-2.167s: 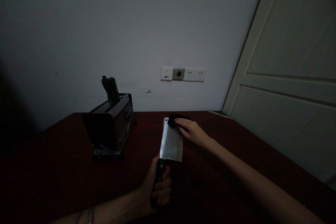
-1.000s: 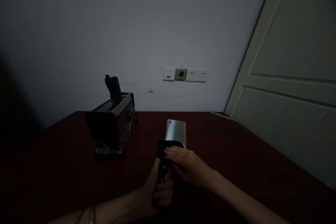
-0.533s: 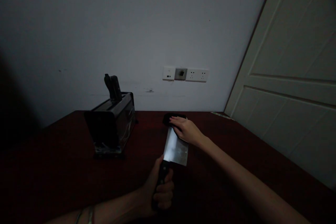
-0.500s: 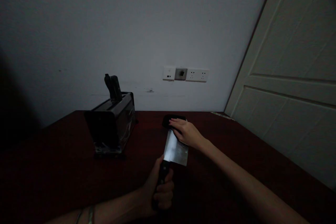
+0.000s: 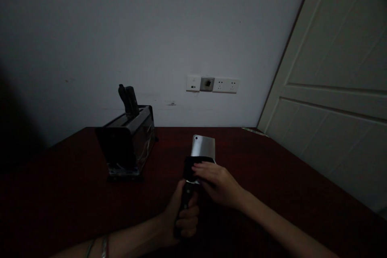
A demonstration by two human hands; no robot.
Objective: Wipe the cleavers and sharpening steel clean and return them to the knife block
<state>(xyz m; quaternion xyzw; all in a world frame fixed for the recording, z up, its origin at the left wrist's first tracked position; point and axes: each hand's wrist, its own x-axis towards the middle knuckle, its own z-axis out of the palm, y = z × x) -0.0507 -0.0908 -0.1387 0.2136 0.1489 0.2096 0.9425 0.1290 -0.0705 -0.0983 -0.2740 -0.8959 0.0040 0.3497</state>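
A steel cleaver (image 5: 203,147) with a black handle points away from me over the dark red table (image 5: 272,177). My left hand (image 5: 181,219) is wrapped round the handle, fingers closed. My right hand (image 5: 216,183) presses a dark cloth (image 5: 190,168) onto the near part of the blade, next to the handle. The far half of the blade shows bare and shiny.
A black knife block (image 5: 128,145) with dark handles sticking up stands at the left of the table near the wall. A row of wall sockets (image 5: 212,84) sits behind. A pale door (image 5: 335,96) closes off the right side.
My right hand has slid the cloth from the far tip of the blade back toward the handle. The left hand keeps its grip in the same place.
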